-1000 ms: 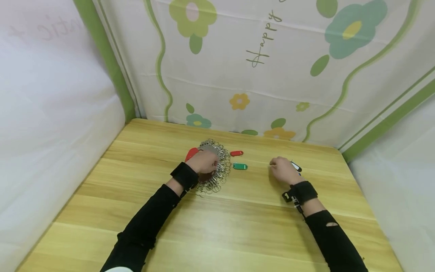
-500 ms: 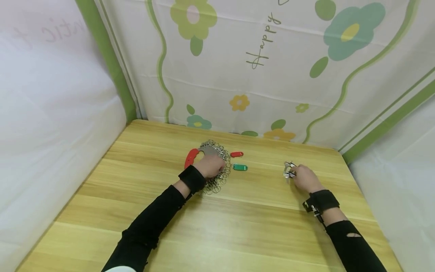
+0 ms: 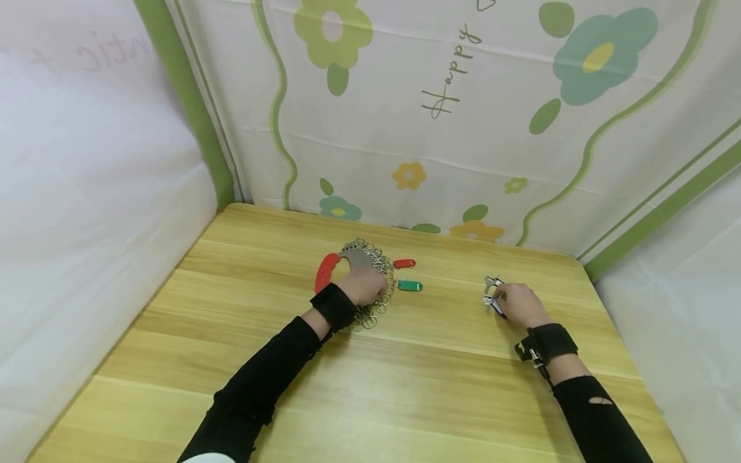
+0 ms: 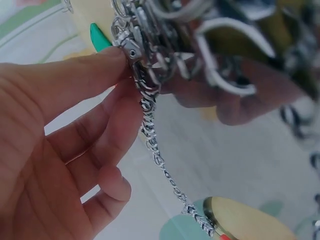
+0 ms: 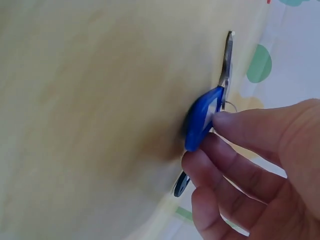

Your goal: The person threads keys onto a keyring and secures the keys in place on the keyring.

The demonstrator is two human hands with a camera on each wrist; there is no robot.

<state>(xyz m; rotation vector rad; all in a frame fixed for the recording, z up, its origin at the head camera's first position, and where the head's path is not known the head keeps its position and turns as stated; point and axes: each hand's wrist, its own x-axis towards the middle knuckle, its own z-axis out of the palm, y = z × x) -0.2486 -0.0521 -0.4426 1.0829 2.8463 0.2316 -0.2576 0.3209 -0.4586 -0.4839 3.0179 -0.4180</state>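
In the head view a key holder with a red handle (image 3: 327,271) and a grey plate (image 3: 356,258) lies on the wooden table, fringed by several metal clips and rings. My left hand (image 3: 363,286) reaches over its right side. Up close in the left wrist view, left thumb and forefinger pinch a small metal clip (image 4: 131,51) on the ringed edge. Further right, my right hand (image 3: 523,305) pinches a blue key tag (image 5: 202,117) between thumb and fingers, with a metal key (image 5: 227,57) extending from it. A black tag (image 5: 181,184) shows beneath those fingers.
Just right of the key holder lie a red key tag (image 3: 404,263) and a green key tag (image 3: 410,286). Patterned fabric walls (image 3: 370,135) enclose the table (image 3: 370,386) at the back and sides.
My right hand has moved right and nearer, and the keys now show at its fingertips. The left hand has slid slightly right along the key holder, uncovering more of its handle and plate.
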